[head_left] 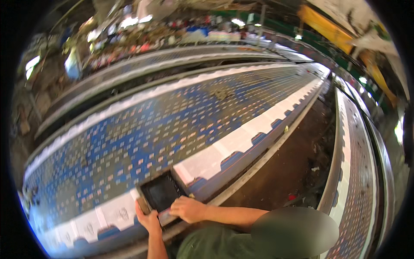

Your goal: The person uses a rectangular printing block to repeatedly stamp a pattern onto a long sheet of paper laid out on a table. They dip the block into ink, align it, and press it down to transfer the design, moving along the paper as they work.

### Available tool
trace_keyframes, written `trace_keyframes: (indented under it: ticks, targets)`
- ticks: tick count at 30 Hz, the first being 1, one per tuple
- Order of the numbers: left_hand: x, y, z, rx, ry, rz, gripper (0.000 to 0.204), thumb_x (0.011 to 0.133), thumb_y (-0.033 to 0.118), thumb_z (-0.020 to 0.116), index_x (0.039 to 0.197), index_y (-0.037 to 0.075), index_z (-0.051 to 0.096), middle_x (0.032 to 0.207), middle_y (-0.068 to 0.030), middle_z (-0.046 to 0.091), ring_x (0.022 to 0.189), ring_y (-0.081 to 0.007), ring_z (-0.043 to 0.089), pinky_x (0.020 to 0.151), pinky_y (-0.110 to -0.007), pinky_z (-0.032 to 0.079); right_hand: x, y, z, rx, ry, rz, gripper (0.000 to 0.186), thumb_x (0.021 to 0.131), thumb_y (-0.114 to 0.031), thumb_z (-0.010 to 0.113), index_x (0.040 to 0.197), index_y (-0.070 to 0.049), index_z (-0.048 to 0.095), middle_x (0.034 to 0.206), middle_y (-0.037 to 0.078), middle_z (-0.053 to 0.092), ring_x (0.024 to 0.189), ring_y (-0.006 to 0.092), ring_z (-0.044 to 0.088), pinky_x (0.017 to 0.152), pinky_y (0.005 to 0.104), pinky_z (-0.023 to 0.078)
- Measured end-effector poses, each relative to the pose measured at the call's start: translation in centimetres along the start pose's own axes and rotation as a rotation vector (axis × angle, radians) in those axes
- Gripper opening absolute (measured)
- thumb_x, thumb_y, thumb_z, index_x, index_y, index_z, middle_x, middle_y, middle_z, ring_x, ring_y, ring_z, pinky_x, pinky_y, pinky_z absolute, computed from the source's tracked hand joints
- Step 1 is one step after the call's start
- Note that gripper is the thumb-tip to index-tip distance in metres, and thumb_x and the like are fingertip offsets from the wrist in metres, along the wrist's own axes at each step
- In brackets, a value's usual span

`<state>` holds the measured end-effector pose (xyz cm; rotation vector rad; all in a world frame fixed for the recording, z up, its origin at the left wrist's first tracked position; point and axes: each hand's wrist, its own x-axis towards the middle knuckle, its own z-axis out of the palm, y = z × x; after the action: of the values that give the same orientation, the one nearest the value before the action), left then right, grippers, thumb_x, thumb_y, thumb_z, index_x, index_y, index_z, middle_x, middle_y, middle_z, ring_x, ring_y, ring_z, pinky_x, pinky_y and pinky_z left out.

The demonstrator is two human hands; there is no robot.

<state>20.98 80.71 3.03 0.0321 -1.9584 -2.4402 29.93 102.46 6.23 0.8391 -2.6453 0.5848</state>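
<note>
My left hand (148, 218) grips the wooden left side (143, 203) of a small rectangular frame (161, 194) with a dark, glossy inside. My right hand (187, 210) is curled on the frame's near right edge, its fingers closed there. The frame rests across the white near strip (202, 162) of a long table, whose printed bed (142, 129) is blue and grey with rows of small pale squares. White sheets with a notched lower edge lie along that strip on both sides of the frame.
A dark, stained aisle (271, 181) runs along the near table. Another long table (358, 172) stands at the right, a third (142, 60) beyond on the left. Cluttered coloured items (125, 52) fill the background, and yellow sheeting (327, 28) hangs at upper right. A blurred oval covers the lower right.
</note>
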Motion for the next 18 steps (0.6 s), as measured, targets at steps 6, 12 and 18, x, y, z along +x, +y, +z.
trace_keyframes:
  ticks: [6, 12, 18]
  targets:
    - [2.0, -3.0, 1.9, -0.015, -0.045, 0.090, 0.085, 0.091, -0.010, 0.068, 0.172, -0.002, 0.042, 0.170, -0.0181, 0.052, 0.151, -0.0280, 0.054, 0.125, -0.041, 0.044, 2.0, 4.7, -2.9, -0.046, -0.282, 0.050, 0.036, 0.090, -0.007, 0.070, 0.125, -0.007, 0.076, 0.116, 0.013, 0.075, 0.116, 0.0332, 0.069, 0.101, 0.0467, 0.055]
    - [3.8, -4.1, -0.8, -0.050, -0.079, 0.021, 0.078, 0.097, -0.010, 0.065, 0.170, -0.002, 0.040, 0.157, -0.0191, 0.063, 0.134, -0.0251, 0.066, 0.112, -0.037, 0.053, 7.6, 9.1, -2.8, 0.030, -0.259, 0.228, 0.039, 0.093, -0.002, 0.063, 0.129, -0.007, 0.077, 0.126, 0.016, 0.077, 0.120, 0.0382, 0.070, 0.106, 0.0502, 0.056]
    - [4.2, -1.6, 0.3, -0.020, -0.104, -0.078, 0.074, 0.094, -0.013, 0.066, 0.163, -0.002, 0.041, 0.133, -0.0165, 0.073, 0.112, -0.0215, 0.072, 0.095, -0.034, 0.058, 9.8, 12.5, -0.5, 0.033, 0.039, 0.361, 0.043, 0.092, 0.000, 0.064, 0.131, -0.009, 0.079, 0.127, 0.016, 0.077, 0.125, 0.0384, 0.068, 0.110, 0.0492, 0.053]
